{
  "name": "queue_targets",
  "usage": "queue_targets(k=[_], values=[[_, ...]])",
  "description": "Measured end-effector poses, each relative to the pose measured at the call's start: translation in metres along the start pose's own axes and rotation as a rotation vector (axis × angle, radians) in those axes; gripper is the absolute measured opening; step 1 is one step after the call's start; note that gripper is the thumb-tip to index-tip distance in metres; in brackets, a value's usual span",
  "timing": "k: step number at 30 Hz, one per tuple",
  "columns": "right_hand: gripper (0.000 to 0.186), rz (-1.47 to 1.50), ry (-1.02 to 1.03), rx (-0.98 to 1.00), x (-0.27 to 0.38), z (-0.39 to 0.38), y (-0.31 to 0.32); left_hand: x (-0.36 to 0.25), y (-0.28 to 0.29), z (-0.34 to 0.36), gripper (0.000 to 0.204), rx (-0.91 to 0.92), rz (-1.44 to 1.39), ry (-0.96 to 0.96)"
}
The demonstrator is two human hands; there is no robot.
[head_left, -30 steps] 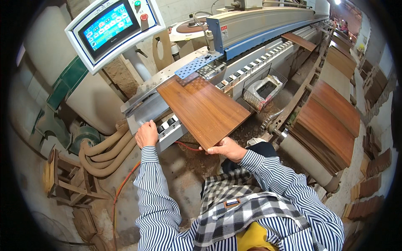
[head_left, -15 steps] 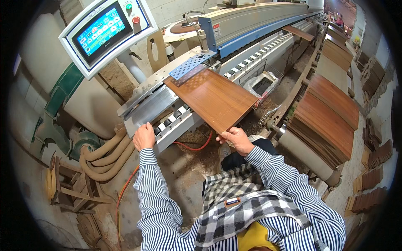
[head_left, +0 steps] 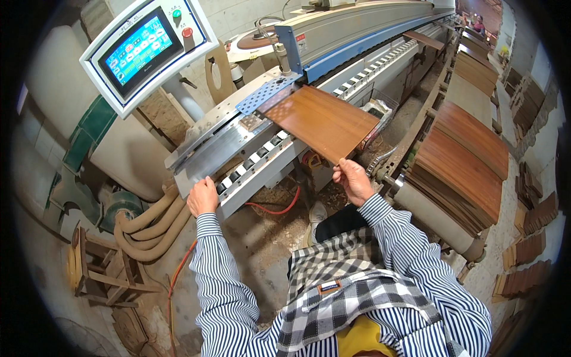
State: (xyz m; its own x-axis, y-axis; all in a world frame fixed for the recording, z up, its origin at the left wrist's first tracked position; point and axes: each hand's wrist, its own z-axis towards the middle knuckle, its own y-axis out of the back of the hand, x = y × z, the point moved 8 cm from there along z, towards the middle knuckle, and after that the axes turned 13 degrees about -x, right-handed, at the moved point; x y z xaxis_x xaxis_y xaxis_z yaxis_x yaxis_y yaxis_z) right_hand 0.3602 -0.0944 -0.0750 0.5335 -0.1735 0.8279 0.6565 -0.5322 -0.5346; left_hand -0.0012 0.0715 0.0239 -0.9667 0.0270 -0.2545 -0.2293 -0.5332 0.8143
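My right hand (head_left: 351, 178) pinches the near corner of a brown wood-grain board (head_left: 324, 125). The board lies at the infeed of a long machine, its far left corner under a blue perforated plate (head_left: 262, 95). My left hand (head_left: 203, 193) is closed over the near end of the machine's metal infeed edge (head_left: 199, 172), left of the board, beside a row of black-and-white rollers (head_left: 250, 160).
A screen panel (head_left: 140, 53) hangs at upper left above hoses (head_left: 151, 232) and a wooden stool (head_left: 101, 268). A roller conveyor (head_left: 428, 220) with board stacks (head_left: 458, 160) runs along the right. A wire basket (head_left: 377, 107) sits behind the board; a person (head_left: 479, 25) is far off.
The board has moved forward and to the right, farther along the machine, with my right hand following it. My left hand stays at the infeed edge.
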Motion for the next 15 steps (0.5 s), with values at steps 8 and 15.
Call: queue_targets(k=[8,15], values=[[0.03,-0.069,0.081,-0.227,0.043,0.036,0.051,0.003,-0.005,0.002,0.039,0.044,-0.003,0.027],[0.036,-0.293,0.454,-0.558,0.125,-0.047,0.181,0.002,-0.006,0.002,0.038,0.062,-0.034,0.028]])
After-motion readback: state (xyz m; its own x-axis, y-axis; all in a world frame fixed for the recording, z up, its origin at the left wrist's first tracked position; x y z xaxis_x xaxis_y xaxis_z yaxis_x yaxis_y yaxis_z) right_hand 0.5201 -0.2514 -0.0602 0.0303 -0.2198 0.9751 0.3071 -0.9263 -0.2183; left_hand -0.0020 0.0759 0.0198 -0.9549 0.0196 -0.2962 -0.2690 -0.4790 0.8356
